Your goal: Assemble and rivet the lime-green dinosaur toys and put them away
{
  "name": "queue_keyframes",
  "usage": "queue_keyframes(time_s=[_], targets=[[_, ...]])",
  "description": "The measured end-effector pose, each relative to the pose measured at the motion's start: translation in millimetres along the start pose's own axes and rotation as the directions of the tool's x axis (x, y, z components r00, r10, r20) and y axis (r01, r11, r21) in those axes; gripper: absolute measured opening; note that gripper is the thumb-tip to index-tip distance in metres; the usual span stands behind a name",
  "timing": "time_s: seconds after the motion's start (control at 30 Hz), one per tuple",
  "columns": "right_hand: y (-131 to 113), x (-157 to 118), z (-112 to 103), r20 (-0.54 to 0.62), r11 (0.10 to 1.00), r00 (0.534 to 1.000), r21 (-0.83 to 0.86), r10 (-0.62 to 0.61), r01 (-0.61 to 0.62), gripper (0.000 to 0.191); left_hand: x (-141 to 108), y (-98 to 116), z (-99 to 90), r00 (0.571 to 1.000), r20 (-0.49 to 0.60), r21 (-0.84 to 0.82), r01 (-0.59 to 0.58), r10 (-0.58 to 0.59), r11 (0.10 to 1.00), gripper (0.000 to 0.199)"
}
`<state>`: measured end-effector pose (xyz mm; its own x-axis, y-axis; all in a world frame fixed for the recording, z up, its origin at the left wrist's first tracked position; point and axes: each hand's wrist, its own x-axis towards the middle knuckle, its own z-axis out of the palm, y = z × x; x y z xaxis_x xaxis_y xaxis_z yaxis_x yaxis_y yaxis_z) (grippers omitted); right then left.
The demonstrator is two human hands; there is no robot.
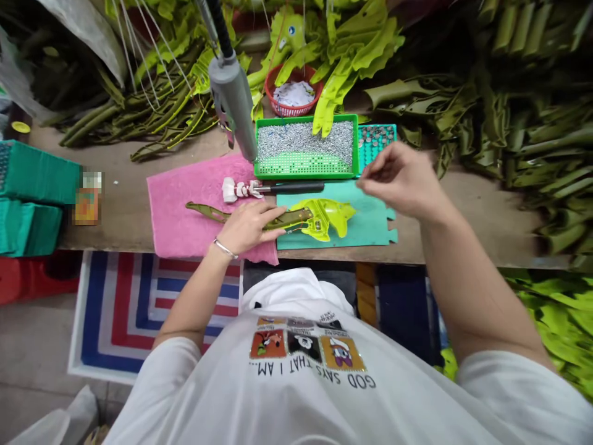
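My left hand [250,227] rests on a long olive-green plastic part [296,217], fingers over it and thumb at its lower edge. That part joins a bright yellow-green shell [324,216], whose inside faces up with a small component and wire showing. Both lie across a pink cloth [173,204] and a teal foam mat [370,232]. Raised beside the teal tray [376,137], my right hand [401,179] has its fingertips pinched together; whatever they hold is too small to make out. A screwdriver-like tool with a black handle [296,186] lies just behind the parts.
A green tray of small screws [306,142] stands behind the mat, with a red basket [294,93] beyond. A grey hanging power driver [234,105] dangles left of the tray. Piles of olive parts [523,130] crowd the right; teal boxes [39,179] stand left.
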<state>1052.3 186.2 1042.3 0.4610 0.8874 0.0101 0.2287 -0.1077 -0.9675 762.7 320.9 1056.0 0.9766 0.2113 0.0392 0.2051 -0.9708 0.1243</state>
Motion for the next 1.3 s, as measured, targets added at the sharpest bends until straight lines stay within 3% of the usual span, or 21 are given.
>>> queue_keyframes(time_s=[0.07,0.17,0.37,0.53,0.6,0.67,0.73,0.8,0.9,1.07,1.2,1.3], targets=[[-10.3,-23.7,15.9,0.167,0.995,0.982,0.056,-0.090,0.081,0.033,0.6,2.3,-0.4,1.000,0.008,0.027,0.011,-0.011,1.000,0.048],[-17.2,-44.9,37.2,0.307,0.990,0.943,-0.022,-0.125,0.138,0.027,1.1,5.5,-0.1,0.999,0.019,0.056,0.027,-0.028,0.998,0.048],[-13.3,-50.5,54.0,0.398,0.948,0.914,-0.257,-0.074,0.188,0.022,-0.8,11.8,2.9,0.996,0.061,0.081,0.067,-0.072,0.994,0.049],[-4.6,-54.6,57.8,0.405,0.875,0.901,-0.368,-0.153,0.314,0.020,-4.1,14.8,6.2,0.994,0.067,0.113,0.076,-0.084,0.991,0.049],[1.3,-59.3,61.0,0.394,0.812,0.889,-0.425,-0.233,0.401,0.018,-6.1,15.4,9.3,0.995,0.050,0.130,0.075,-0.082,0.989,0.048],[8.3,-67.3,66.4,0.372,0.693,0.864,-0.522,-0.340,0.498,0.016,-9.3,15.3,15.2,0.997,0.029,0.140,0.073,-0.078,0.987,0.048],[16.0,-78.8,73.6,0.353,0.550,0.817,-0.610,-0.456,0.570,0.017,-13.8,14.2,24.2,0.997,0.005,0.130,0.073,-0.074,0.989,0.048],[24.0,-91.9,80.8,0.331,0.478,0.769,-0.630,-0.547,0.612,0.019,-19.4,12.0,34.4,0.997,-0.024,0.099,0.076,-0.074,0.992,0.049],[34.6,-107.6,86.2,0.254,0.540,0.743,-0.549,-0.619,0.637,0.018,-27.5,8.7,44.7,0.992,-0.069,0.040,0.104,-0.101,0.994,0.052],[37.6,-112.8,80.1,0.052,0.737,0.824,-0.419,-0.563,0.530,0.020,-26.8,19.4,36.1,0.970,-0.173,-0.134,0.151,-0.173,0.979,0.071],[26.8,-111.3,80.5,-0.191,0.851,0.865,-0.367,-0.465,0.376,0.017,-5.7,47.8,24.8,0.931,-0.208,-0.389,0.203,-0.301,0.898,0.054],[18.7,-113.3,87.6,-0.254,0.912,0.893,-0.283,-0.370,0.297,0.014,13.1,64.9,22.6,0.912,-0.145,-0.425,0.293,-0.384,0.857,0.035]])
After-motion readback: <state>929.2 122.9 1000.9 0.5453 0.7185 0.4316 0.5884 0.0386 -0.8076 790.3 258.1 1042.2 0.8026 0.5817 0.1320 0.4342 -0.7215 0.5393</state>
